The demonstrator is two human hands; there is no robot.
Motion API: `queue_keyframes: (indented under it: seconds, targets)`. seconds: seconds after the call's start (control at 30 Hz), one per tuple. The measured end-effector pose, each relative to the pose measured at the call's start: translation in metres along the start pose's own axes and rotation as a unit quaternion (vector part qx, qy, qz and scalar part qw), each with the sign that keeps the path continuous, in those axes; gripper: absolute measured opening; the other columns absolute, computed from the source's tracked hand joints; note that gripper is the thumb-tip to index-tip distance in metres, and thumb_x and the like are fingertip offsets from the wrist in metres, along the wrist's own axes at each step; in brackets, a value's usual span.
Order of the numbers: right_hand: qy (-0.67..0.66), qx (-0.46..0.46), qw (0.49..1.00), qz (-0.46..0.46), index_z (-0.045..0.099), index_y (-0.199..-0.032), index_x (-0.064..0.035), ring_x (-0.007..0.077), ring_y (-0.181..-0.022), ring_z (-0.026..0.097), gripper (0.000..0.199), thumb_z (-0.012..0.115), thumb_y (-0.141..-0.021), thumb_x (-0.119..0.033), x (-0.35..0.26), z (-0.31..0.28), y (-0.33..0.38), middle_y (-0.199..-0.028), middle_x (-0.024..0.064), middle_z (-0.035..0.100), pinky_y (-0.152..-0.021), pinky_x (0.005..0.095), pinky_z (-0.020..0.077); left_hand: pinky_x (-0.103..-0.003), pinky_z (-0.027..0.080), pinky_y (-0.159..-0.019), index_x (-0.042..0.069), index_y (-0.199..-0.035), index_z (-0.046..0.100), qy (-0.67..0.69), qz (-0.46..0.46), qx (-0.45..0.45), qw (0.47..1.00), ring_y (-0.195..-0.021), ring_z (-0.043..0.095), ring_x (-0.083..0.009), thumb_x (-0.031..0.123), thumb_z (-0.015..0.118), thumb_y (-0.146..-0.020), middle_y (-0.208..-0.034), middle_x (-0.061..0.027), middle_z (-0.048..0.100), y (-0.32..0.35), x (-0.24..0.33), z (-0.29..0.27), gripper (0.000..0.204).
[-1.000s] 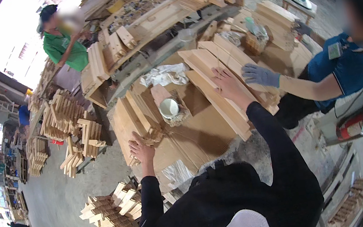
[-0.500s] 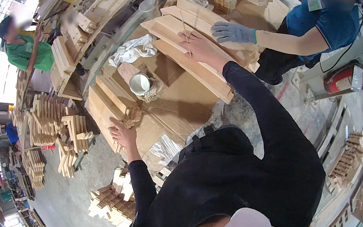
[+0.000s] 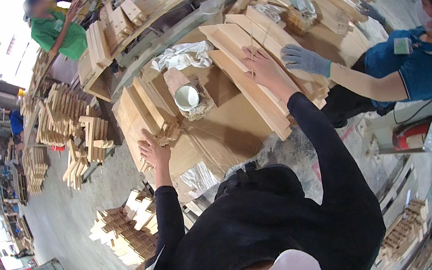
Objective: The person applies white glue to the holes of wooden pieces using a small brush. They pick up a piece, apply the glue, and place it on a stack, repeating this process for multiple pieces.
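Observation:
My right hand (image 3: 263,66) lies flat with spread fingers on a long pale wooden board (image 3: 253,82) that slants across the cardboard-covered bench (image 3: 226,128). My left hand (image 3: 154,152) rests on the near end of a stack of short wooden planks (image 3: 143,112) at the bench's left edge. Both hands press on the wood; neither wraps around a piece. A white cup (image 3: 186,97) stands between my two hands. A co-worker's grey-gloved hand (image 3: 302,59) touches the same stack of boards just right of my right hand.
The co-worker in a blue shirt (image 3: 413,69) crouches at the right. Another person in green (image 3: 55,30) works at the far left. Stacks of wooden pieces (image 3: 70,134) stand on the floor to the left, with more (image 3: 126,226) below. A crumpled white cloth (image 3: 182,56) lies behind the cup.
The view has shifted, so the bench sits lower and more central. My hands stay on the same board and plank stack; the gloved hand remains beside my right hand.

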State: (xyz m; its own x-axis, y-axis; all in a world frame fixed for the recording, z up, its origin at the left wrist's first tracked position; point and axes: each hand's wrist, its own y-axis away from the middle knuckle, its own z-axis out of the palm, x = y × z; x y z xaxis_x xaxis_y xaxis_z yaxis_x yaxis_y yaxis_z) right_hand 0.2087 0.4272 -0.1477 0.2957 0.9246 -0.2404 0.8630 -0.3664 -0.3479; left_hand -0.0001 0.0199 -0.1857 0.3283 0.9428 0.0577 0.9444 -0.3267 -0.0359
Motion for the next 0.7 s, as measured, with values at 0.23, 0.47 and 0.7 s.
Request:
queue_keyframes:
  seconds: [0.23, 0.47, 0.7]
  targets:
    - [-0.02, 0.025, 0.999, -0.01, 0.061, -0.114, -0.0073, 0.0281, -0.137, 0.035, 0.045, 0.073, -0.075, -0.026, -0.002, -0.003, 0.001, -0.146, 0.0135, 0.042, -0.114, 0.0421, 0.0258, -0.055, 0.026, -0.107, 0.016, -0.153, 0.003, 0.024, 0.017, 0.02, 0.999, -0.133, 0.028, -0.0469, 0.025, 0.081, -0.066, -0.144, -0.0317, 0.022, 0.002, -0.002, 0.001, 0.117]
    - [-0.011, 0.003, 1.0, -0.009, 0.061, -0.118, -0.009, 0.0278, -0.139, 0.033, 0.049, 0.073, -0.075, -0.03, 0.002, 0.005, -0.001, -0.15, 0.0127, 0.037, -0.114, 0.0451, 0.0242, -0.055, 0.026, -0.106, 0.016, -0.153, 0.005, 0.02, 0.008, 0.025, 0.999, -0.133, 0.028, -0.0464, 0.022, 0.082, -0.064, -0.144, -0.0307, 0.023, 0.002, -0.005, 0.005, 0.118]
    - [-0.011, -0.004, 1.0, -0.01, 0.06, -0.12, -0.0097, 0.028, -0.14, 0.032, 0.051, 0.073, -0.076, -0.03, 0.005, 0.007, 0.0, -0.152, 0.0128, 0.033, -0.115, 0.0448, 0.0235, -0.056, 0.027, -0.106, 0.017, -0.153, 0.006, 0.034, 0.013, 0.03, 0.999, -0.132, 0.029, -0.0487, 0.021, 0.081, -0.064, -0.143, -0.0343, 0.025, 0.003, -0.001, 0.002, 0.116]
